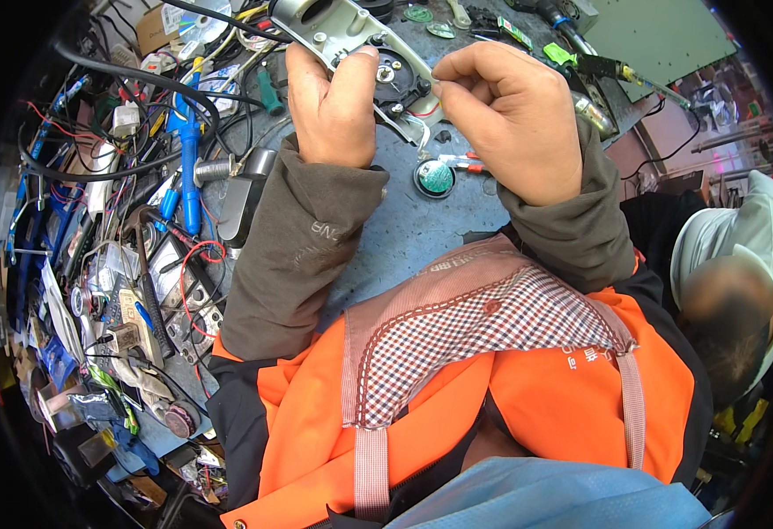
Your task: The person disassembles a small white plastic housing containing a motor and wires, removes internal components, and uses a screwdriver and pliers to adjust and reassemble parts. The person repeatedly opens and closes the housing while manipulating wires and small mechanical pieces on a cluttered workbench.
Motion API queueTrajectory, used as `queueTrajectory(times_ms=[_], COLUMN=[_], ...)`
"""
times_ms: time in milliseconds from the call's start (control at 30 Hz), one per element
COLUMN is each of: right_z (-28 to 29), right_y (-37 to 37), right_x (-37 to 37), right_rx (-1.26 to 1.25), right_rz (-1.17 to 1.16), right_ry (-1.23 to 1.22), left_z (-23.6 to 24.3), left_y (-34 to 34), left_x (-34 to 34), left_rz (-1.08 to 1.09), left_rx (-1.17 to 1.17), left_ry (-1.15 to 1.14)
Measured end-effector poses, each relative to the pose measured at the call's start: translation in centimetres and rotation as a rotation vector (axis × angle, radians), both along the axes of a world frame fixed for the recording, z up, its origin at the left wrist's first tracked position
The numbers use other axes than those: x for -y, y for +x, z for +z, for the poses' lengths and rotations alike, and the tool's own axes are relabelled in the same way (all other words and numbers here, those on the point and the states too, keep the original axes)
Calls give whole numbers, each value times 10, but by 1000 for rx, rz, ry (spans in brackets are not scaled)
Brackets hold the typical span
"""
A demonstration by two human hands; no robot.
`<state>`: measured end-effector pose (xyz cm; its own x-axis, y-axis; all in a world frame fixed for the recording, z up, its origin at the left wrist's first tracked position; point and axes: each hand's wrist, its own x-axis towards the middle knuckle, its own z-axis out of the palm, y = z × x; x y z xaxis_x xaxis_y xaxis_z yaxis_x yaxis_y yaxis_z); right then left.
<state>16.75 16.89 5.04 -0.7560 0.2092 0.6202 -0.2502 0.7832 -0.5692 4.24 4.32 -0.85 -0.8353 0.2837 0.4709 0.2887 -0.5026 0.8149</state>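
My left hand grips a pale grey moulded housing, its thumb along the front edge. Inside the housing are a round metal part and dark fittings. My right hand is closed at the housing's right edge, thumb and forefinger together; what is between them is hidden. A red wire and a white lead hang below the housing. On the blue-grey bench beneath lies a small round green-topped part, with red-tipped pieces beside it.
Cables, tools and parts crowd the left, including a blue tool and a black-and-silver block. A green-handled screwdriver lies behind my left hand. Tools lie at back right. A person in a pale hood is at right.
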Motion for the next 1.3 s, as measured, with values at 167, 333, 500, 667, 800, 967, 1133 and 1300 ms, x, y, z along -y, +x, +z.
queueTrajectory(times_ms=[167, 333, 500, 667, 800, 967, 1133, 1300], right_z=[3, 1, 28, 36, 28, -6, 3, 28], right_y=[0, -2, -11, -46, -55, -65, -81, -82], right_x=[0, -5, -11, -20, -25, -34, -22, -15], right_rx=[13, -22, 188, 239, 237, 327, 339, 382], right_rz=[35, 26, 177, 369, 411, 617, 622, 484], right_ry=[10, 185, 54, -279, -798, -1214, -883, -229], left_z=[2, -1, -2, -4, 7, 16, 17, 24], left_y=[0, -1, -11, -50, -53, -49, -56, -35], left_x=[1, -2, 1, 8, 9, 16, 24, 28], left_rz=[-5, -9, 6, -72, -154, -206, -164, 510], left_rx=[14, 38, 120, 217, 406, 420, 347, 8], left_ry=[-3, 19, -14, 24, 121, 67, -21, -159])
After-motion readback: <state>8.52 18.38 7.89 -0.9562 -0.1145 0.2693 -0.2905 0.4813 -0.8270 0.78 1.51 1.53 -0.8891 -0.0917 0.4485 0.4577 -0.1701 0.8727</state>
